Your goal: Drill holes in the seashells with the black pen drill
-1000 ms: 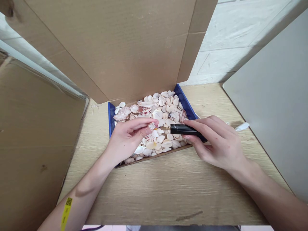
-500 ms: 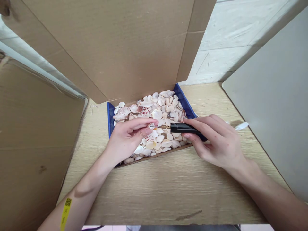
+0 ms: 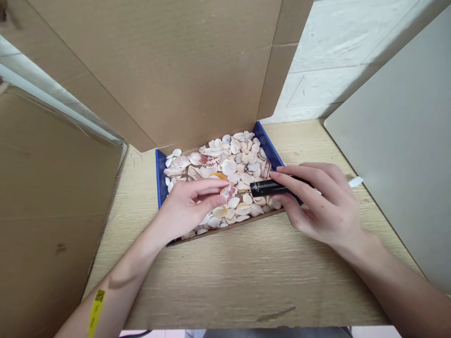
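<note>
Between thumb and fingers of my left hand [image 3: 186,206] is a small seashell [image 3: 228,191], reddish and white, held over the shallow box. My right hand [image 3: 322,206] grips a black mini electric drill [image 3: 269,188] from the right, lying nearly level. Its brass chuck [image 3: 244,191] points left, with the front end right at the held shell. I cannot tell how far the bit reaches into it. Beneath both hands, many loose seashells [image 3: 213,162] fill the box with blue side walls [image 3: 269,143]. My left hand covers part of its near left corner.
The box stands on a light wooden table [image 3: 218,277]. A tall cardboard panel [image 3: 169,70] rises behind it, another cardboard panel [image 3: 52,202] stands left, and a pale board [image 3: 398,122] on the right. A white cable end [image 3: 355,181] shows beyond my right hand.
The shell in my left hand has turned and shows more of its pinkish side. Both the drill and shell have shifted slightly; an orange-yellow shell now shows behind my left fingers.
</note>
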A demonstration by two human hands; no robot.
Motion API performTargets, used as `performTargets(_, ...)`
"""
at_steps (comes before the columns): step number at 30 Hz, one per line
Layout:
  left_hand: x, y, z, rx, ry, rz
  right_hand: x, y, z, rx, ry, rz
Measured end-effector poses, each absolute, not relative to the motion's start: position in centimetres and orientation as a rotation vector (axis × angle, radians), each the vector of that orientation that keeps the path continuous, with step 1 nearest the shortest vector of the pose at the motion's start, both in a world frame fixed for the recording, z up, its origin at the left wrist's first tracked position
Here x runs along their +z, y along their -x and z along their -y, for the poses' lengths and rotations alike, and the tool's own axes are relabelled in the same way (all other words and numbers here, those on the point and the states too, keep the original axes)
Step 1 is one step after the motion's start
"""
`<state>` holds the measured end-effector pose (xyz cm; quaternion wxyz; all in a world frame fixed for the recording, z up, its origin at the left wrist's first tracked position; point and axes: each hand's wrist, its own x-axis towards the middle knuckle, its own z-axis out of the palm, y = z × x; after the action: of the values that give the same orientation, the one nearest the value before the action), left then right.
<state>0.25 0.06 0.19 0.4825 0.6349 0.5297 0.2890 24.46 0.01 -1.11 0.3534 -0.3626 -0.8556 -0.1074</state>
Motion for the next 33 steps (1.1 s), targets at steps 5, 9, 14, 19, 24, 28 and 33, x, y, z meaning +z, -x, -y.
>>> performTargets(5, 0.23, -0.24, 0.0, 0.575, -1.592, -1.247, -1.26, -24.76, -0.16, -0.253, 1.006, 2.265)
performTargets(9, 0.55, -0.3, 0.05, 0.644, -1.531, -1.291, -1.44, -24.83, -0.14, -0.064, 1.099, 2.319)
performTargets(14, 0.59, -0.37, 0.02, 0.703, -1.545, -1.301, -1.37, -24.81, -0.02, 0.0, 1.11, 2.358)
performTargets(19, 0.48, -0.37, -0.09, 0.704, -1.547, -1.333, -1.35, -24.82, -0.14, -0.082, 1.07, 2.374)
performTargets(24, 0.64, -0.44, -0.11, 0.631, -1.477, -1.304, -0.79, -24.64, 0.1, -0.281, 0.929, 2.268)
performTargets(28, 0.84, -0.45, -0.03, 0.575, -1.459, -1.262, -0.83, -24.61, 0.24, -0.338, 0.898, 2.228)
performTargets(33, 0.86, -0.42, 0.06, 0.612, -1.477, -1.277, -1.35, -24.69, 0.11, -0.132, 1.056, 2.318)
